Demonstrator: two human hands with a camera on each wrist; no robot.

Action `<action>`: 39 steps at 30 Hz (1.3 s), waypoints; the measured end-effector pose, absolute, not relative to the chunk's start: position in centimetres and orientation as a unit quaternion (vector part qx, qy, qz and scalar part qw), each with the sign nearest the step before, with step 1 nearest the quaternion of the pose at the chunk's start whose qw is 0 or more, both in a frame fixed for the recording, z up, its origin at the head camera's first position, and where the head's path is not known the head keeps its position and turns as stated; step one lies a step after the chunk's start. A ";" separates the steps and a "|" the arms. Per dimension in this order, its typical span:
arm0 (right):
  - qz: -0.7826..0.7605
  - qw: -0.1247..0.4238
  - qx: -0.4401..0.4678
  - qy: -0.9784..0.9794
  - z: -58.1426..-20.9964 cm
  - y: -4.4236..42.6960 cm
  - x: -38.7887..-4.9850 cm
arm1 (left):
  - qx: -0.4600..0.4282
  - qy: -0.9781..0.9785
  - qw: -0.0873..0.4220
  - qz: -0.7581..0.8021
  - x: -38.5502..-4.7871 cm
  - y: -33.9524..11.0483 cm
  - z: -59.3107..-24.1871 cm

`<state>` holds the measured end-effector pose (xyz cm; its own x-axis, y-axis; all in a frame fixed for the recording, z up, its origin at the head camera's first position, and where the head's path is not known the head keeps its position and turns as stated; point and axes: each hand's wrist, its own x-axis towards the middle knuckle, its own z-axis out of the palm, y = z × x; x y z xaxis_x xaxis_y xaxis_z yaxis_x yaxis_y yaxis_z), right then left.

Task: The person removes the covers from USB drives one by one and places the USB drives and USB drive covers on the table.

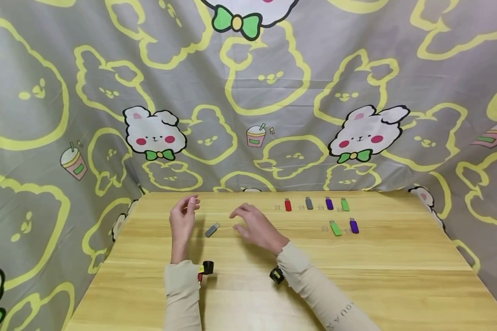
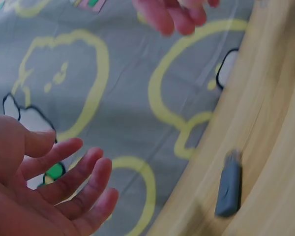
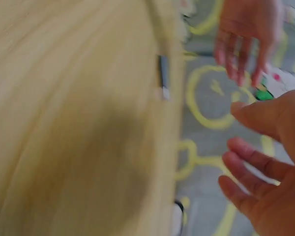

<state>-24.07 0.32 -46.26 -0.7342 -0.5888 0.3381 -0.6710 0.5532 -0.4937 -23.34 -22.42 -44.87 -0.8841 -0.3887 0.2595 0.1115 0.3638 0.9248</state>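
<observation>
A grey USB flash drive [image 1: 212,230] lies on the wooden table between the two hands, its metal plug bare. The left hand [image 1: 183,219] hovers left of it with fingers loosely bent and nothing in them. To the right, the right hand [image 1: 257,226] is held above the table, its fingers apart and also holding nothing. In the left wrist view the same grey flash drive [image 2: 229,191] lies apart from the left hand [image 2: 54,182]. The right wrist view shows the drive [image 3: 163,77] beyond the spread fingers of the right hand [image 3: 270,172].
At the back right, a row holds red [image 1: 288,205], grey [image 1: 309,203], purple [image 1: 329,203] and green [image 1: 345,204] flash drives, small clear caps beside them. Nearer lie another green [image 1: 335,228] and purple drive [image 1: 354,225]. A patterned curtain [image 1: 248,156] hangs behind the table [image 1: 248,285].
</observation>
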 end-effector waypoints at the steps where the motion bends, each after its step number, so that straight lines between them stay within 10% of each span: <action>1: 0.299 0.061 0.373 -0.876 -46.4 -0.4 -24.2 | 0.094 -0.796 0.224 -0.555 -23.3 -22.9 -44.9; 21: 0.138 0.007 0.469 -0.872 -48.7 -8.4 -27.0 | 0.128 -0.783 0.222 -0.568 -22.8 -26.2 -45.3; 39: 0.280 0.046 0.403 -0.870 -45.9 -2.9 -26.1 | 0.083 -0.800 0.180 -0.567 -22.6 -24.0 -44.5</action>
